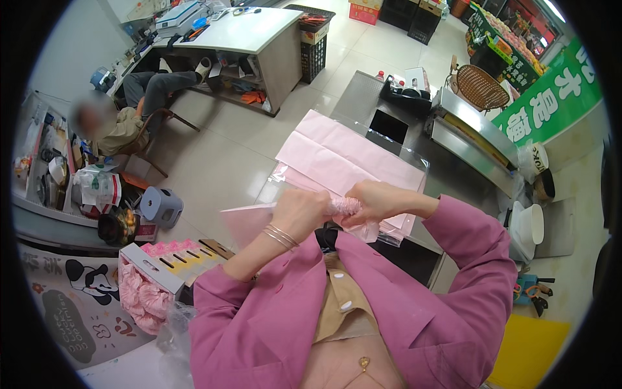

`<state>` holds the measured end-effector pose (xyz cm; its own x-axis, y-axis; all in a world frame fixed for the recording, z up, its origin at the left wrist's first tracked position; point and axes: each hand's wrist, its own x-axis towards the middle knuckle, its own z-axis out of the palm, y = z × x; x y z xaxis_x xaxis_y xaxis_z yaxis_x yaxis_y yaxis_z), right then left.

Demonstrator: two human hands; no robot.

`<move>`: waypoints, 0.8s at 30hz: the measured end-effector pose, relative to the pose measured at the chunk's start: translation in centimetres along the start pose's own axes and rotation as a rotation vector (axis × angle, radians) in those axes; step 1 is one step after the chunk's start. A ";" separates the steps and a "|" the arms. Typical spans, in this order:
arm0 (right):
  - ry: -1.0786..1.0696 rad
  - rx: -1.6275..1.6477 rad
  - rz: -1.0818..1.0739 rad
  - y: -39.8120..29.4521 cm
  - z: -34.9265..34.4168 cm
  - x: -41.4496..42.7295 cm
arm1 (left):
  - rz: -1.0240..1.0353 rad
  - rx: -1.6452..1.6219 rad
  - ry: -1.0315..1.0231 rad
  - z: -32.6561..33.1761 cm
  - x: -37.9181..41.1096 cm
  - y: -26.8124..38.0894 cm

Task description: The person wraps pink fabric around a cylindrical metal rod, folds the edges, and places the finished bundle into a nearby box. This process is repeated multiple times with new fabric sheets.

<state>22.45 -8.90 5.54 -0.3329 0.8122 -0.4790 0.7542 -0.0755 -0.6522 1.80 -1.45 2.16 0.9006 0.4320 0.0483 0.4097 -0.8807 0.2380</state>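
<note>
My left hand (302, 210), with thin bangles at the wrist, grips a bunched piece of light pink paper (346, 206) in front of my chest. On the same gathered roll, my right hand (375, 198) closes from the other side. A flat pink flap (245, 221) sticks out to the left of my left hand. Just beyond both hands, folded pink sheets (340, 150) lie on clear plastic film (415, 163) over a metal counter (352, 92). My fingers partly hide the gathered paper.
Left of me stands a box (150, 262) holding ruffled pink material (138, 299). A plastic stool (162, 206) is on the floor. A person (121, 126) sits near a white-topped desk (243, 31). A black tape dispenser (406, 95) and metal appliance (474, 138) occupy the counter's far right.
</note>
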 end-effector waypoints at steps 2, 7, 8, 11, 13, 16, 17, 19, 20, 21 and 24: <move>-0.018 -0.090 0.063 -0.8 -0.3 0.0 | -0.001 -0.024 -0.054 0.1 0.7 0.9; 0.150 -0.225 -0.006 0.0 0.9 0.2 | -0.002 -0.126 0.017 1.2 1.4 1.7; 0.149 -0.217 -0.037 0.1 1.0 0.3 | -0.012 -0.144 0.046 1.5 1.4 1.7; 0.104 -0.125 -0.017 0.8 0.6 -0.5 | 0.038 -0.381 0.315 0.0 1.3 1.5; 0.064 -0.063 0.047 0.6 0.3 -1.2 | -0.006 -0.181 0.031 -1.7 0.1 -0.6; 0.053 -0.075 0.072 -0.4 0.0 -1.4 | -0.011 -0.060 -0.087 -0.5 -0.5 -0.3; 0.079 -0.115 0.025 -0.2 0.5 -1.1 | 0.006 -0.048 -0.074 0.2 -0.3 0.4; 0.116 -0.132 0.006 -0.3 0.9 -1.1 | -0.011 -0.059 -0.081 0.7 0.3 1.4; 0.130 -0.105 0.031 -0.7 1.0 -1.3 | -0.011 -0.069 -0.088 1.0 0.6 1.5; 0.142 -0.077 0.054 -1.0 1.1 -1.4 | -0.012 -0.079 -0.096 1.3 0.9 1.5; 0.126 -0.135 -0.029 0.3 1.9 -0.8 | -0.010 -0.131 -0.143 2.0 1.8 1.5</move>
<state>21.88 -10.71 4.60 -0.2884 0.8797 -0.3781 0.8172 0.0203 -0.5760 4.34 -2.36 0.67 0.9119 0.4003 -0.0911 0.4047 -0.8394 0.3627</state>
